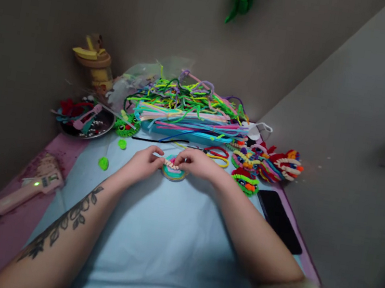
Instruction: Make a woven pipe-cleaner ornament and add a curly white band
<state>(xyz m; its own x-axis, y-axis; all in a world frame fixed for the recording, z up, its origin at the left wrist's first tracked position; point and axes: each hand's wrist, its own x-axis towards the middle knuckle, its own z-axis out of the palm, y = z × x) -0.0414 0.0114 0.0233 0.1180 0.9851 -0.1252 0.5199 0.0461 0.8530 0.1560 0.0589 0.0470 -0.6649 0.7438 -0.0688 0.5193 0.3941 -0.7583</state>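
Note:
In the middle of the blue cloth lies a round piece of coiled pipe cleaner (173,175), turquoise with pink and yellowish parts. Across its top runs a cream twisted pipe-cleaner strip (171,164). My left hand (144,163) pinches the strip's left end between thumb and finger. From the other side my right hand (199,163) has its fingertips closed on the strip's right part, hiding some of the disc. Just behind the hands are a black pipe cleaner (158,140) and scissors (218,158) with red and yellow handles.
Behind lies a heap of pipe cleaners (192,98). On the left are a metal bowl (107,130), a green creature (127,126), green ovals (103,163) and a pink glue gun (24,190). Finished colourful figures (271,168) and a black phone (280,220) lie right.

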